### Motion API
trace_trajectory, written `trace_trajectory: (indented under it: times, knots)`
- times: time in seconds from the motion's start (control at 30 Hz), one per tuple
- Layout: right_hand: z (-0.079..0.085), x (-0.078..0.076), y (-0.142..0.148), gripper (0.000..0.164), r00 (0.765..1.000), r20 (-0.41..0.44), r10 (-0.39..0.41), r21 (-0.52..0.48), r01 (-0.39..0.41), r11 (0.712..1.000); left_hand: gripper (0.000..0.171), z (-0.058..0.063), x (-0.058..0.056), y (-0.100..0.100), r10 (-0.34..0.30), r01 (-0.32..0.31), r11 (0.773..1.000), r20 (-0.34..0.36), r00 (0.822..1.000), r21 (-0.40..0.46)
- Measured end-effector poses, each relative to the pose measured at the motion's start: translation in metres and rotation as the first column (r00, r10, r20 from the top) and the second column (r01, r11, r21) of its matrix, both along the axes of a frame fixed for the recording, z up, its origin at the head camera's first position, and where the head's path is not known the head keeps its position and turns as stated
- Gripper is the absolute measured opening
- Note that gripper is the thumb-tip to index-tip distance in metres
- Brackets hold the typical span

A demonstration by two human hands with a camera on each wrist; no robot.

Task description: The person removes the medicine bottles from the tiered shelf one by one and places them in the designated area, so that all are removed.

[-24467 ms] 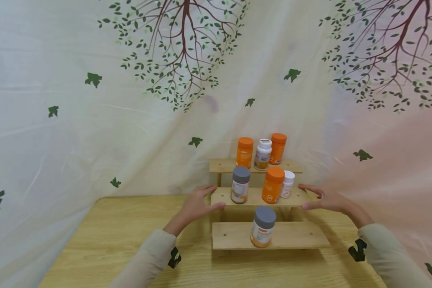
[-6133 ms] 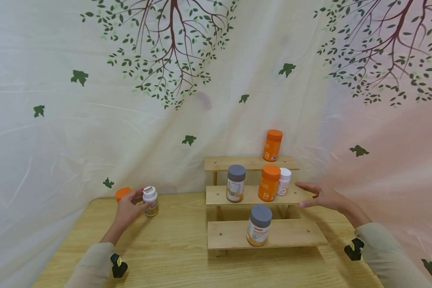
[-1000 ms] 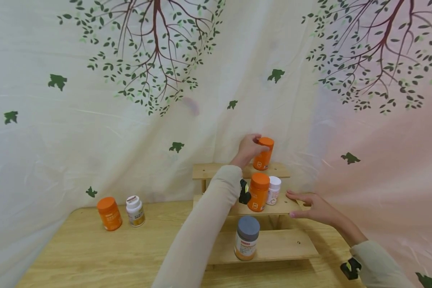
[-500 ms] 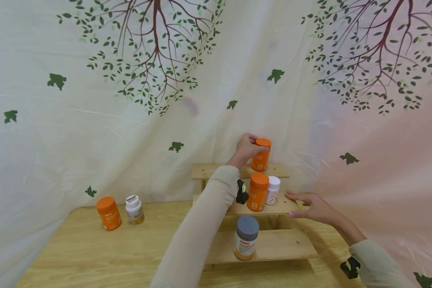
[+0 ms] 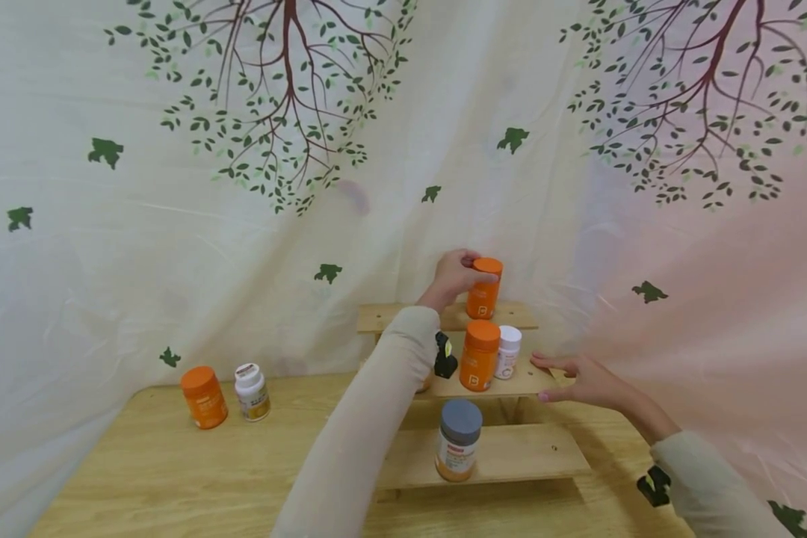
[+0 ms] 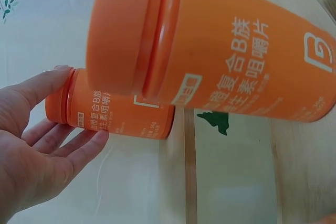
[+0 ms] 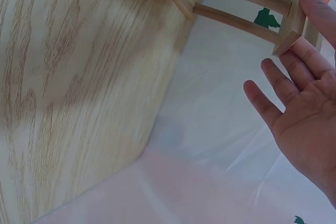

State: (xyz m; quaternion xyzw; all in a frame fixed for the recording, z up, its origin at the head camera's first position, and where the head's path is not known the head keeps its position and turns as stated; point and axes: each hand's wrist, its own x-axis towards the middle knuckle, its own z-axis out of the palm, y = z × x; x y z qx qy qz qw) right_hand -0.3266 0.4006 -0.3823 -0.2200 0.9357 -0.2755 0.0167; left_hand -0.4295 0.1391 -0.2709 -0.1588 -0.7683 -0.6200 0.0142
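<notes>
My left hand (image 5: 453, 273) grips an orange pill bottle (image 5: 483, 299) at the top shelf, thumb in front and fingers behind, near its cap. In the left wrist view, the held orange bottle (image 6: 118, 107) appears behind a larger, nearer orange bottle (image 6: 226, 51). My right hand (image 5: 588, 385) pinches the right end of the middle shelf of the wooden rack (image 5: 518, 456), thumb at its front edge and index finger at the back. The right wrist view shows the other fingers of the right hand (image 7: 307, 114) spread beside the board.
On the middle shelf stand another orange bottle (image 5: 480, 357) and a white bottle (image 5: 507, 353); my left sleeve mostly hides a further jar. A grey-capped jar (image 5: 459, 441) is on the bottom shelf. An orange bottle (image 5: 205, 400) and white bottle (image 5: 252, 394) stand on the table's left.
An orange bottle and a white bottle went from the top shelf to the table's left. My left hand then took hold of the remaining top-shelf bottle, which has shifted slightly left. The right hand stays.
</notes>
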Motion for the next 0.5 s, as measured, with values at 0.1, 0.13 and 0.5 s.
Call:
trace_trajectory:
  times: [0.1,0.13,0.5]
  knots:
    - [0.001,-0.001,0.0,0.073,1.0,0.015,-0.007,0.005,0.007,1.0,0.045,0.001,0.001,-0.005,-0.015,0.015,1.0,0.015,1.0,-0.012]
    - [0.002,-0.002,0.0,0.073,1.0,0.015,-0.005,0.009,0.005,1.0,0.046,0.002,0.001,-0.007,-0.022,0.022,1.0,0.02,1.0,-0.014]
    - [0.003,-0.001,0.003,0.071,1.0,0.029,0.008,-0.005,-0.008,1.0,0.048,0.012,0.004,-0.029,-0.098,0.101,0.992,0.042,0.994,-0.078]
